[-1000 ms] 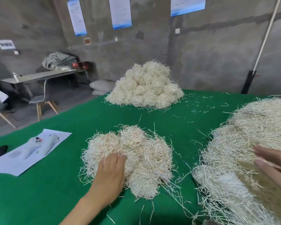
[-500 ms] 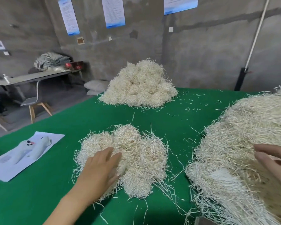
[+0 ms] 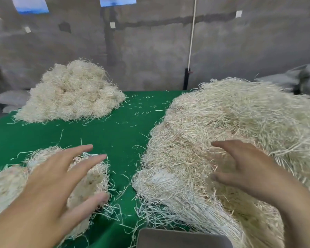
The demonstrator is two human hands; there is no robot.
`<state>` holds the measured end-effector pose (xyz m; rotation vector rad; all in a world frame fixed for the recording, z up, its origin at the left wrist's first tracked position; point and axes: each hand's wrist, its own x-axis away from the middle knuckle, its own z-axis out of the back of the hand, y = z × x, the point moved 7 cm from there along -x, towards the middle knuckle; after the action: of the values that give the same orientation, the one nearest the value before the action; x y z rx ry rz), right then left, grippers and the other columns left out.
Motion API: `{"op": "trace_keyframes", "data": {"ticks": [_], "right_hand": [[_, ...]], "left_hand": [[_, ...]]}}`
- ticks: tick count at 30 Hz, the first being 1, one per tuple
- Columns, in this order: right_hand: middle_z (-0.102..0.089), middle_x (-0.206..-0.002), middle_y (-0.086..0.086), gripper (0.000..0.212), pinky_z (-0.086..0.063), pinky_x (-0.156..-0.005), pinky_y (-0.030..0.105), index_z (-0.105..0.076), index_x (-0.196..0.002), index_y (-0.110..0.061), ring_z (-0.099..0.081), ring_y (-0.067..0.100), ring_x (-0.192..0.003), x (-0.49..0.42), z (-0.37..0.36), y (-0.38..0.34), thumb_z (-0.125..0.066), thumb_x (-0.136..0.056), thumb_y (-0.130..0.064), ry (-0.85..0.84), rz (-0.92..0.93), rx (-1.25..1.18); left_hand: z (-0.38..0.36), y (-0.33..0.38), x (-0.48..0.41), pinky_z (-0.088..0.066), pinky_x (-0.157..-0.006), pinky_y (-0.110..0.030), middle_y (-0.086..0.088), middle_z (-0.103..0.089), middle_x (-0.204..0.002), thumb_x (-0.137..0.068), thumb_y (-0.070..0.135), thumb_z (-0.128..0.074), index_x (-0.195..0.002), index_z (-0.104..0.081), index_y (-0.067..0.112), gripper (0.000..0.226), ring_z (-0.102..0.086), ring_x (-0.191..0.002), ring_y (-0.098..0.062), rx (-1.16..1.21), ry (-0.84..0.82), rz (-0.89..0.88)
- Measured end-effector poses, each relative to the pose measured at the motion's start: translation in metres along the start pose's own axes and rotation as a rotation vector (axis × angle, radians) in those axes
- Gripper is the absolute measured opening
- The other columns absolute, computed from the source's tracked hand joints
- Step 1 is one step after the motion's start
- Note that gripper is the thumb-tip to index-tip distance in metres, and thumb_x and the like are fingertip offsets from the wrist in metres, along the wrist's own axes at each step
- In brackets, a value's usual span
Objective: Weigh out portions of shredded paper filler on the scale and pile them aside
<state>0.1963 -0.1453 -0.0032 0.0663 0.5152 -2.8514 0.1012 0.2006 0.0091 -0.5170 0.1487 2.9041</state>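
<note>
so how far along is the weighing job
Done: a tall far pile of balled portions, plus a smaller near pile. In hand: nothing gripped; the open left hand is over the near pile, the open right hand over the big loose heap. Left: that heap is large, so much remains.

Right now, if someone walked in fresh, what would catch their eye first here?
The huge loose heap of cream shredded paper filling the right of the green table cover, with the right hand spread open over it. Next, the far-left mound of rounded paper portions, and the left hand spread over a smaller near-left pile.
</note>
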Motion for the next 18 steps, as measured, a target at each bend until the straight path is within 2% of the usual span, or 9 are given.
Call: {"op": "trace_keyframes", "data": {"ticks": [2, 4, 6, 9, 11, 12, 15, 17, 18], "right_hand": [[-0.024, -0.155, -0.018, 0.097, -0.016, -0.118, 0.040, -0.017, -0.150, -0.048, -0.022, 0.013, -0.143, -0.001, -0.015, 0.007, -0.073, -0.072, -0.061, -0.129, -0.095, 0.116], [-0.041, -0.148, -0.009, 0.069, -0.015, -0.119, 0.047, -0.037, -0.141, -0.043, -0.027, 0.022, -0.141, -0.006, -0.018, 0.011, -0.072, -0.081, -0.045, -0.131, -0.174, 0.195], [-0.062, -0.110, -0.005, 0.013, -0.033, -0.107, 0.047, -0.060, -0.103, -0.033, -0.047, 0.023, -0.118, -0.014, -0.008, 0.013, -0.062, -0.090, -0.032, 0.001, -0.150, 0.289], [-0.059, -0.072, -0.010, 0.022, -0.039, -0.080, 0.036, -0.057, -0.078, -0.028, -0.054, 0.012, -0.081, -0.013, 0.006, 0.015, -0.061, -0.092, -0.045, 0.138, -0.018, 0.171], [-0.061, -0.065, -0.009, 0.016, -0.042, -0.064, 0.029, -0.061, -0.082, -0.034, -0.054, 0.006, -0.067, -0.008, 0.015, 0.001, -0.059, -0.087, -0.049, 0.196, 0.071, -0.109], [-0.063, -0.065, -0.010, 0.012, -0.043, -0.055, 0.023, -0.062, -0.083, -0.036, -0.056, 0.003, -0.060, -0.005, 0.018, -0.008, -0.059, -0.087, -0.047, 0.228, 0.116, -0.244], [-0.063, -0.068, -0.026, 0.016, -0.042, -0.047, 0.013, -0.054, -0.081, -0.040, -0.058, -0.002, -0.053, 0.001, 0.018, -0.042, -0.059, -0.094, -0.031, 0.247, 0.228, -0.557], [-0.063, -0.073, -0.021, 0.007, -0.042, -0.049, 0.013, -0.061, -0.094, -0.036, -0.055, -0.005, -0.056, 0.004, 0.010, -0.059, -0.057, -0.096, -0.030, 0.138, 0.265, -0.701], [-0.063, -0.080, -0.023, 0.011, -0.043, -0.054, 0.012, -0.061, -0.105, -0.038, -0.056, -0.008, -0.064, 0.007, 0.007, -0.064, -0.057, -0.096, -0.035, 0.088, 0.290, -0.704]], "left_hand": [[-0.003, 0.049, -0.023, -0.031, -0.103, -0.044, 0.038, -0.015, -0.151, -0.082, 0.083, -0.032, -0.140, -0.025, 0.064, 0.062, -0.011, -0.137, 0.016, 0.105, 0.000, -0.079], [-0.020, 0.085, -0.044, -0.023, -0.111, -0.037, 0.049, -0.002, -0.144, -0.082, 0.081, -0.031, -0.132, -0.013, 0.075, 0.053, 0.000, -0.134, 0.023, 0.245, -0.101, -0.109], [-0.041, 0.111, -0.066, -0.017, -0.119, -0.037, 0.051, 0.000, -0.138, -0.082, 0.075, -0.036, -0.131, -0.006, 0.073, 0.057, -0.004, -0.136, 0.016, 0.310, -0.229, -0.107], [-0.066, 0.142, -0.090, -0.006, -0.120, -0.035, 0.040, -0.007, -0.147, -0.083, 0.073, -0.046, -0.144, 0.002, 0.060, 0.079, -0.006, -0.138, 0.009, 0.370, -0.318, -0.131], [-0.074, 0.158, -0.101, -0.015, -0.117, -0.036, 0.036, -0.016, -0.148, -0.074, 0.078, -0.057, -0.139, 0.010, 0.067, 0.094, -0.021, -0.136, 0.008, 0.515, -0.337, -0.115], [-0.077, 0.165, -0.106, -0.035, -0.111, -0.033, 0.031, -0.029, -0.145, -0.069, 0.076, -0.064, -0.134, 0.010, 0.073, 0.099, -0.037, -0.127, 0.013, 0.634, -0.343, -0.096], [-0.086, 0.177, -0.127, -0.055, -0.077, -0.017, 0.020, -0.063, -0.114, -0.075, 0.036, -0.080, -0.143, -0.008, 0.055, 0.101, -0.064, -0.096, 0.007, 1.010, -0.318, -0.054], [-0.081, 0.172, -0.138, -0.055, -0.074, -0.020, 0.004, -0.069, -0.099, -0.084, 0.008, -0.070, -0.133, -0.046, 0.030, 0.059, -0.068, -0.088, -0.005, 1.196, -0.183, -0.035], [-0.077, 0.166, -0.138, -0.054, -0.071, -0.019, 0.003, -0.071, -0.091, -0.086, 0.004, -0.065, -0.112, -0.061, 0.036, 0.041, -0.068, -0.083, -0.006, 1.211, -0.122, -0.026]]}}
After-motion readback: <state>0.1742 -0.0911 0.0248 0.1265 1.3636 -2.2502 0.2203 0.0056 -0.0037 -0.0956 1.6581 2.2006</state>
